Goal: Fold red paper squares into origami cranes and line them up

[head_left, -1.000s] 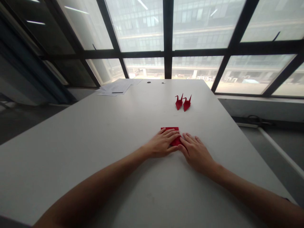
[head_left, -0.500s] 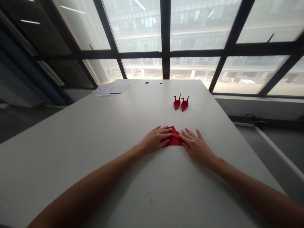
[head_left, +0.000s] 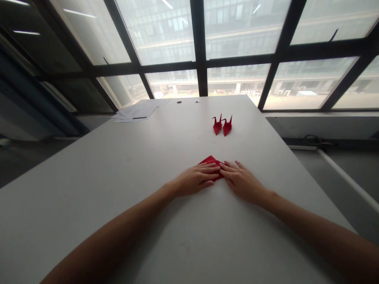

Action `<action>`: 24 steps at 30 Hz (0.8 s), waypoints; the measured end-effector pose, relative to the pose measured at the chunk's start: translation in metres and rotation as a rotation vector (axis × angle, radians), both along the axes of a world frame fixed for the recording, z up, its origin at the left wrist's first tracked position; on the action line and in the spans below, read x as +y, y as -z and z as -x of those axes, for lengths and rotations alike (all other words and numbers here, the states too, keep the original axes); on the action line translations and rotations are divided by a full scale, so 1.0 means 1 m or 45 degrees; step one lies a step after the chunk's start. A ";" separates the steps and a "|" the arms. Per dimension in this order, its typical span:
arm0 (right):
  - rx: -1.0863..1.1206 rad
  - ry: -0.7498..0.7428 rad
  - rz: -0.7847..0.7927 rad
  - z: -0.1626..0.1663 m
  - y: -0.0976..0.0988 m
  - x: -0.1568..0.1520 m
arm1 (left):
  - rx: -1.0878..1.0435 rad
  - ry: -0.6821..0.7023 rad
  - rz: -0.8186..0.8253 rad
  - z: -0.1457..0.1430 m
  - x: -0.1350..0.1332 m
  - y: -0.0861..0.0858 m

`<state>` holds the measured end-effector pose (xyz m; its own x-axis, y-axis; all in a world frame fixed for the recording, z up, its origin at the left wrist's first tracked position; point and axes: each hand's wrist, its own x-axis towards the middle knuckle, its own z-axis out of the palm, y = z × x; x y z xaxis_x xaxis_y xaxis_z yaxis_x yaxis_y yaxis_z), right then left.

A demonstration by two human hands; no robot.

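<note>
A red sheet of folding paper lies on the white table in front of me, mostly covered by my hands. My left hand rests flat across its left and middle part, fingers stretched out to the right. From the other side, my right hand lays its extended fingers on the right part of the paper. The fingertips of both hands nearly meet over the sheet. Beyond them stand two folded red paper cranes, a left crane and a right crane, close side by side.
The white table runs away from me to large windows. White paper sheets with a dark, thin pen-like object lie at its far left. A dark round spot shows near the far edge.
My hands have drawn closer together over the red paper, and my left hand covers more of its middle. The view has shifted slightly; the cranes stay put.
</note>
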<state>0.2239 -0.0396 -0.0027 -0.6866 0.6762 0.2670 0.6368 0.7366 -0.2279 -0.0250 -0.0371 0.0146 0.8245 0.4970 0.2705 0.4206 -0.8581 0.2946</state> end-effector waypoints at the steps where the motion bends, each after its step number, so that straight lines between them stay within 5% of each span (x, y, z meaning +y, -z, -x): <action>1: -0.002 0.003 0.005 -0.001 -0.001 0.001 | 0.025 0.023 0.028 0.000 0.000 -0.001; 9: 0.010 0.004 0.037 -0.002 -0.004 0.001 | 0.004 0.090 0.022 0.003 -0.004 -0.012; 14: 0.040 -0.008 0.043 -0.003 0.001 0.004 | -0.239 -0.061 0.123 0.010 0.003 -0.006; 24: 0.319 0.105 -0.093 -0.003 -0.001 0.006 | 0.028 -0.122 0.012 0.006 -0.005 -0.006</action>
